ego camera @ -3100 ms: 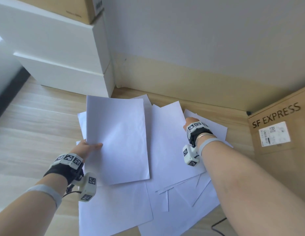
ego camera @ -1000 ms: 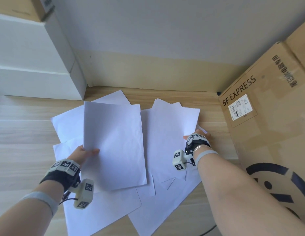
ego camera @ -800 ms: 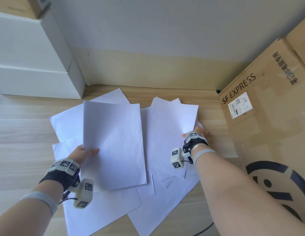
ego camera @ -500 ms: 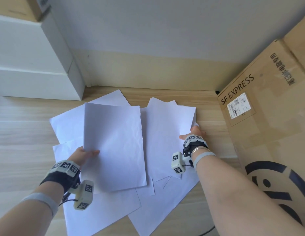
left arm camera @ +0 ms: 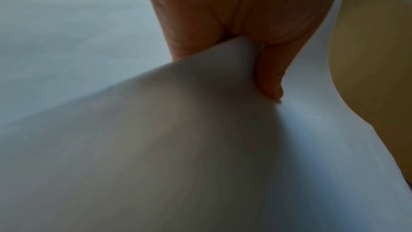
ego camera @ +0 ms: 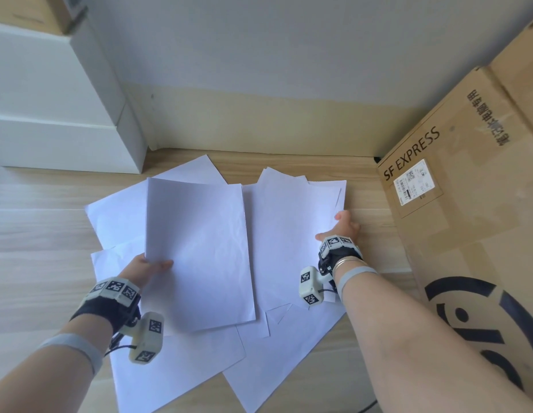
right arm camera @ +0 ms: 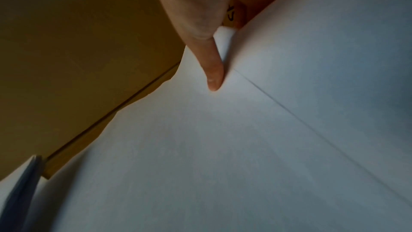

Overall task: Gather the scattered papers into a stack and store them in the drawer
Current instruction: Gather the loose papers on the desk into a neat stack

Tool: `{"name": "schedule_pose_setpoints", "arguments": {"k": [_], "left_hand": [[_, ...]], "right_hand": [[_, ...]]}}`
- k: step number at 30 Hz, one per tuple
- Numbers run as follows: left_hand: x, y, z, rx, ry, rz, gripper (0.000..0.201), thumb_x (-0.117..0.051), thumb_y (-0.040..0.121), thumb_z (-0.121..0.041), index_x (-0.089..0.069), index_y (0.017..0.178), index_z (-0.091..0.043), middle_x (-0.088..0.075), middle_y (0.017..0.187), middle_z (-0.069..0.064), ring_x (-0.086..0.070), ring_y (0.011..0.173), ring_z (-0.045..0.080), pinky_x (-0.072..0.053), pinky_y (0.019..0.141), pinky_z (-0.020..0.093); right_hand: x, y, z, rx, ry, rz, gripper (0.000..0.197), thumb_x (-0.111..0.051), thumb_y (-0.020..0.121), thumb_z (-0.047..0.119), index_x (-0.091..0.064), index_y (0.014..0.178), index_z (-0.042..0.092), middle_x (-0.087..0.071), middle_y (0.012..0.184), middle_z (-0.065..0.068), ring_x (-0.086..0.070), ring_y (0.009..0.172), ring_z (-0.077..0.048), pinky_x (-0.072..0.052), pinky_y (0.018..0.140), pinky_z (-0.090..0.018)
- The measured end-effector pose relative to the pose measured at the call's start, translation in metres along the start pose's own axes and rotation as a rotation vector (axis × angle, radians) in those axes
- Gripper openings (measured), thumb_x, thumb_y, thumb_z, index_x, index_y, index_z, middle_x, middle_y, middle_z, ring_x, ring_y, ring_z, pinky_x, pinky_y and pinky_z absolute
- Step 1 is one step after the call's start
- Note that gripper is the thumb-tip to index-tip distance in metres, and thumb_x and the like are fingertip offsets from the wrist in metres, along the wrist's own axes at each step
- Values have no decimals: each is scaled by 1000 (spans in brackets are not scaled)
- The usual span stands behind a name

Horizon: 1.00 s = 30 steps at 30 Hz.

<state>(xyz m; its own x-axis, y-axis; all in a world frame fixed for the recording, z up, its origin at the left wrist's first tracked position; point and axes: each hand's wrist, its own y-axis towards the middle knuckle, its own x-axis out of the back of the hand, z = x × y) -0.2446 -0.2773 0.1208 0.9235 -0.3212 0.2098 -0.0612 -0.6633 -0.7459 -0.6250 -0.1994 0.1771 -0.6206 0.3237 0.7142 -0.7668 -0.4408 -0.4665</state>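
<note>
Papers [ego camera: 181, 368] lie scattered, overlapping, on wooden floor [ego camera: 35, 239] between white drawer unit [ego camera: 59, 144] and cardboard box [ego camera: 467, 219]. Left hand [ego camera: 146, 268] pinches lifted sheet [ego camera: 199, 248], thumb on top. Right hand [ego camera: 342, 228] grips right-side sheets [ego camera: 289, 234] at their edge.

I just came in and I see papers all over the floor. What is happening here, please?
A person is gathering loose white papers from the wooden floor. The left hand pinches a raised sheet at its left edge. The right hand grips the right edge of a small pile of sheets near a cardboard box. Several papers lie scattered underneath, and nothing is stacked together yet. The white drawer unit stands at the far left.
</note>
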Motion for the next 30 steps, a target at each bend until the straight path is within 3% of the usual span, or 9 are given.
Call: {"name": "schedule_pose_setpoints", "arguments": {"k": [4,8,11,14,17,20,23,26,30], "left_hand": [[-3,0,-1,-2,40,-26,7,-65,83,-5,-60,78,-3,-61,74,18,-58,68,30,-49,84,48],[-4,2,0,6,58,-45,10,-67,82,-7,-61,85,0,-61,78,19,-60,80,36,-49,91,52],[-4,2,1,6,67,-56,21,-69,80,-9,-61,96,3,-63,81,20,-60,84,37,-48,93,55],[-4,-1,1,5,66,-62,25,-69,80,-9,-60,101,3,-63,92,25,-61,87,38,-48,94,56],[-2,-5,0,0,69,-73,21,-68,81,-9,-59,97,1,-62,90,23,-60,88,38,-47,95,55],[4,-9,0,-12,73,-86,18,-68,81,-6,-59,95,1,-61,80,18,-58,86,36,-47,94,52],[14,-12,1,-7,81,-107,26,-69,80,-5,-59,103,4,-61,92,22,-58,87,36,-47,94,52],[22,-16,-1,-2,89,-115,33,-68,80,-3,-59,109,9,-60,96,23,-57,88,36,-46,94,51],[26,-19,-3,-12,103,-111,39,-68,80,-2,-57,114,13,-60,97,23,-57,88,35,-46,96,53]], "right_hand": [[11,-6,0,-55,83,-38,98,-76,73,6,-16,147,27,-41,145,-8,-51,124,-32,-44,99,-41],[15,-16,2,-165,97,36,67,-77,76,27,-45,131,5,-58,131,-12,-58,116,-30,-46,89,-34],[10,-23,-2,-232,-56,155,73,-73,78,37,-42,134,3,-52,136,-14,-54,122,-32,-44,96,-38],[2,-23,-5,-156,-112,148,50,-66,85,20,-49,127,-1,-57,131,-17,-59,110,-30,-46,95,-36],[7,-25,-6,-66,-2,122,31,-58,87,-2,-57,117,-9,-62,124,-21,-60,99,-26,-47,81,-30],[27,-26,-5,-15,33,94,31,-58,86,-1,-58,116,-10,-63,121,-21,-58,93,-25,-40,74,-26],[47,-25,-4,-10,12,87,36,-64,82,5,-59,114,-9,-65,106,-19,-51,83,-21,-39,65,-25],[65,-28,3,1,-10,73,27,-64,81,7,-59,105,-6,-59,96,-14,-50,82,-23,-38,70,-27],[84,-29,13,56,-45,43,40,-66,82,17,-57,114,-4,-64,112,-15,-56,89,-26,-45,81,-33]]}}
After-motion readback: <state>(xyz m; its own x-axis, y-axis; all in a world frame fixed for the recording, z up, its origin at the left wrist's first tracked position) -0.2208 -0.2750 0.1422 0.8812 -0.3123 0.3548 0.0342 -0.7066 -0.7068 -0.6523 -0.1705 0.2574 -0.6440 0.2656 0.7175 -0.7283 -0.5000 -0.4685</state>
